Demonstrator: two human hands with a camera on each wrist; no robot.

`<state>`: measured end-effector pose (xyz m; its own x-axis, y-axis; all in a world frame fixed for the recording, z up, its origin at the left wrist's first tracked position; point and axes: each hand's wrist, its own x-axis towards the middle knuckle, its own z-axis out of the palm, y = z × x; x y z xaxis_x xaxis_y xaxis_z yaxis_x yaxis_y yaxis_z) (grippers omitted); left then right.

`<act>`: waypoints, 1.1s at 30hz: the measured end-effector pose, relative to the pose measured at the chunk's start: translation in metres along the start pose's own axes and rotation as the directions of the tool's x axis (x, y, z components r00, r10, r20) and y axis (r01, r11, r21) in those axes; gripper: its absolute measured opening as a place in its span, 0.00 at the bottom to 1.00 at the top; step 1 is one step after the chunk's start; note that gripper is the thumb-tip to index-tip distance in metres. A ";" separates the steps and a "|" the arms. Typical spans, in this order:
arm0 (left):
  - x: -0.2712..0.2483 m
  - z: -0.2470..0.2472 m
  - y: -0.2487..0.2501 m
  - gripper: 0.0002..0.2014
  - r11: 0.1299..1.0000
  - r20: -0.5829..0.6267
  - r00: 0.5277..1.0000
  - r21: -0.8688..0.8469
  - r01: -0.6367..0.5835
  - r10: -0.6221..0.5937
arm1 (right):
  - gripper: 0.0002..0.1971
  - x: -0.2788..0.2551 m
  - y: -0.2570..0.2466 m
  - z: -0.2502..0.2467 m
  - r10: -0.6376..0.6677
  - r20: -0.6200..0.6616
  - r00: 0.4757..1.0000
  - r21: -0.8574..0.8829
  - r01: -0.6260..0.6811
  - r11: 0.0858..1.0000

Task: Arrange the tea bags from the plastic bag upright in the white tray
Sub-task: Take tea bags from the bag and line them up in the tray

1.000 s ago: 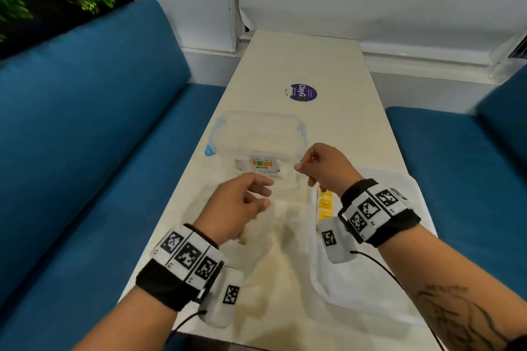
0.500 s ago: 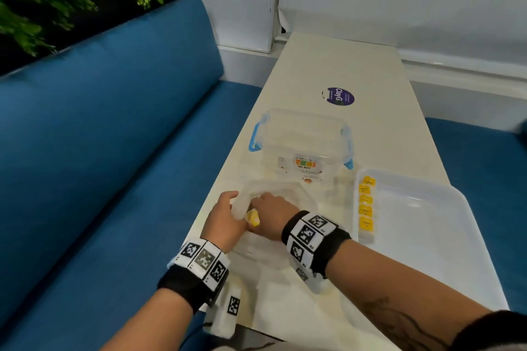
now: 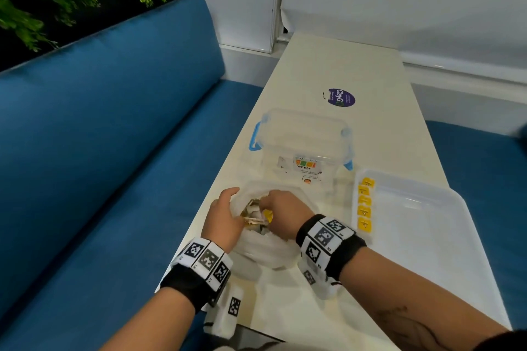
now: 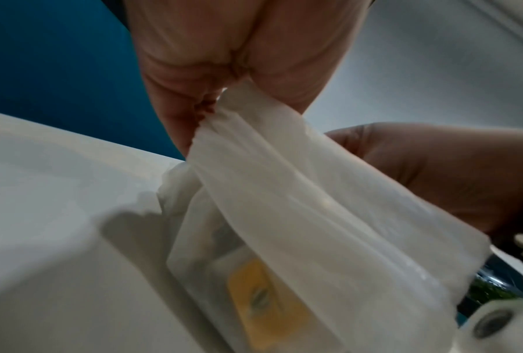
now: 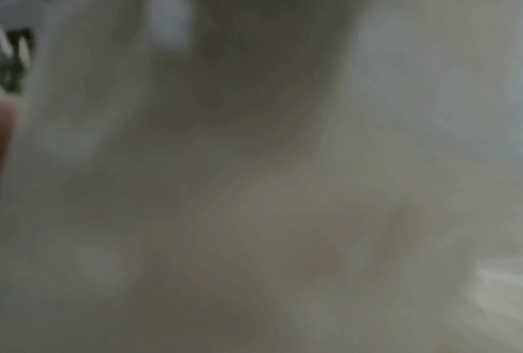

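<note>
Just left of the white tray [image 3: 445, 236], the plastic bag [image 3: 268, 248] of tea bags [image 3: 253, 215] lies on the tabletop [image 3: 356, 71]. Left hand [image 3: 224, 218] pinches the bag's rim in its grip; right hand [image 3: 285, 214] reaches inside, its grip hidden. Five yellow-tagged tea bags [image 3: 365, 206] stand along the tray's left wall.

bag mouth: the left hand [image 3: 224, 218] pinches up the rim of the translucent plastic bag [image 4: 287, 203]; the right hand [image 3: 281, 212] fills most of the opening among the loose tea bags [image 3: 252, 215].
behind the bag: the clear lidded plastic box with blue latches [image 3: 303, 142] stands just beyond it, closing the far side.
path to tray: bare cream tabletop [image 3: 339, 208] lies between bag and shallow white plastic tray [image 3: 467, 236].
tray interior: a row of yellow-tagged tea bags [image 3: 365, 208] lines the left wall; the rest of the floor is open.
left of bag: table edge, then blue bench cushion [image 3: 114, 179].
</note>
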<state>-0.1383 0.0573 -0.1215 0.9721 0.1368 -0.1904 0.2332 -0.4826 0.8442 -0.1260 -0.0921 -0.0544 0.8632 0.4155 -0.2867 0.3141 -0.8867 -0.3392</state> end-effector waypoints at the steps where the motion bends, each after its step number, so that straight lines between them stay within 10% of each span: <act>1: 0.000 0.001 0.001 0.26 1.000 0.004 1.000 0.006 0.003 -0.003 | 0.14 -0.004 0.002 -0.006 -0.001 -0.026 1.000 0.048 0.003 0.999; 8: -0.016 -0.002 0.037 0.27 0.990 -0.123 0.991 -0.125 -0.071 0.056 | 0.17 -0.025 0.018 -0.064 0.117 -0.084 0.990 0.523 -0.056 0.851; 13: -0.034 -0.004 0.102 0.18 0.799 -0.123 0.963 -0.538 -0.267 0.239 | 0.14 -0.050 0.028 -0.108 0.068 -0.111 0.992 0.729 0.035 0.683; 17: -0.035 0.024 0.145 0.36 0.578 0.288 0.933 -0.808 0.117 0.214 | 0.14 -0.073 0.035 -0.129 0.044 -0.136 0.990 0.761 0.076 0.645; 22: -0.047 0.076 0.170 0.29 0.291 0.502 0.858 -0.841 0.456 0.109 | 0.14 -0.089 0.061 -0.115 0.226 -0.319 0.920 0.607 0.015 0.794; 29: -0.049 0.134 0.180 0.24 0.215 0.651 0.759 -0.742 0.635 0.006 | 0.23 -0.108 0.099 -0.075 0.299 -0.341 0.891 0.452 -0.123 0.883; 33: -0.045 0.154 0.177 0.15 0.167 0.669 0.743 -0.733 0.660 0.001 | 0.28 -0.124 0.122 -0.076 0.309 -0.248 0.918 0.607 -0.102 0.788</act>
<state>-0.1372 -0.1672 -0.0407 0.7384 -0.4774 -0.4762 0.6628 0.6438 0.3824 -0.1645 -0.2675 0.0075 0.9877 0.0566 -0.1457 -0.0798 -0.6185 -0.7818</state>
